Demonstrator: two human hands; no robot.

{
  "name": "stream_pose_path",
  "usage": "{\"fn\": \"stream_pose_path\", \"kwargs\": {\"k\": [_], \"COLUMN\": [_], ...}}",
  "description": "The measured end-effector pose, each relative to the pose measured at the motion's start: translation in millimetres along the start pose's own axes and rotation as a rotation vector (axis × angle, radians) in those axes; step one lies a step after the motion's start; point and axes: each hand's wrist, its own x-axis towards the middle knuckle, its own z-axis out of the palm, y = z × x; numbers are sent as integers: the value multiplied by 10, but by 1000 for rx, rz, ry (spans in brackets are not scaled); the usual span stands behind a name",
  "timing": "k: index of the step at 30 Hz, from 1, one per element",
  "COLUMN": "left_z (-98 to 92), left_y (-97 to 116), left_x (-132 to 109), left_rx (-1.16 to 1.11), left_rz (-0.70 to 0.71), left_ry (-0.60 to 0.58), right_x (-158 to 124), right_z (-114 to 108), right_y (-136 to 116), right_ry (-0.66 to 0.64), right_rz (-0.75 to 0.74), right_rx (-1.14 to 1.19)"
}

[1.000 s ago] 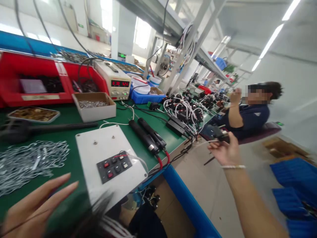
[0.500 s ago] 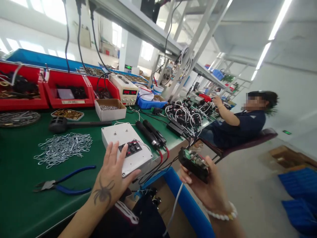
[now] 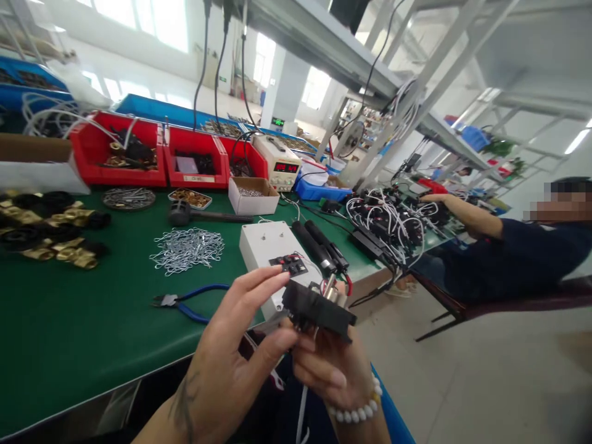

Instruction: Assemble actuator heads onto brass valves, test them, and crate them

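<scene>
My right hand (image 3: 324, 370), with a white beaded bracelet, is closed around a black plastic housing (image 3: 317, 308) with metal parts on top and a white cable (image 3: 301, 410) hanging below. At the left end of that housing is my left hand (image 3: 240, 333), its fingers stretched and the thumb apart from them; whether the fingertips touch the housing I cannot tell. Behind both hands lies a white box (image 3: 254, 243) with a small black panel of terminals and two toggle switches. Blue-handled cutting pliers (image 3: 194, 302) rest to the left on the green bench mat (image 3: 115, 333).
Beyond the pliers are a pile of metal clips (image 3: 187, 250), a black mallet (image 3: 208, 216) and brass fittings (image 3: 69, 231). Red bins (image 3: 120, 176) and a power supply (image 3: 277, 163) line the back. Cabled black units (image 3: 388, 216) lie near a seated co-worker (image 3: 531, 253).
My left hand has left the white box and come beside the black housing. My right hand has brought the housing leftward and turned it. The view has swung left.
</scene>
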Motion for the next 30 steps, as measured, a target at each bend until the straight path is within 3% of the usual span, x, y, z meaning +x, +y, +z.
{"fn": "stream_pose_path", "kwargs": {"k": [3, 6, 12, 15, 17, 19, 21, 25, 30], "left_z": [-6, -25, -53, -56, -62, -73, -87, -112, -109], "left_y": [-50, -84, -29, -9, -7, -9, -7, 27, 59], "left_x": [-51, -85, -109, -141, -158, -153, -125, -49, -23], "left_rx": [-138, -251, -328, -238, -174, -121, -69, 45, 120], "left_rz": [-137, -236, -166, -139, -72, 59, 202, 357, 419], "left_ry": [-72, -75, -34, 24, 71, 118, 152, 143, 127], "right_x": [66, 104, 141, 165, 185, 194, 185, 142, 155], "right_z": [-15, -17, -11, -2, 31, 90, 158, 242, 214], "right_y": [131, 217, 305, 335, 342, 337, 326, 319, 357], "right_ry": [-79, -131, -220, -156, -8, 175, 278, 257, 193], "right_rz": [133, 175, 231, 224, 158, -16, -210, -366, -424], "right_rx": [203, 323, 344, 253, 132, -5, -136, -283, -229]}}
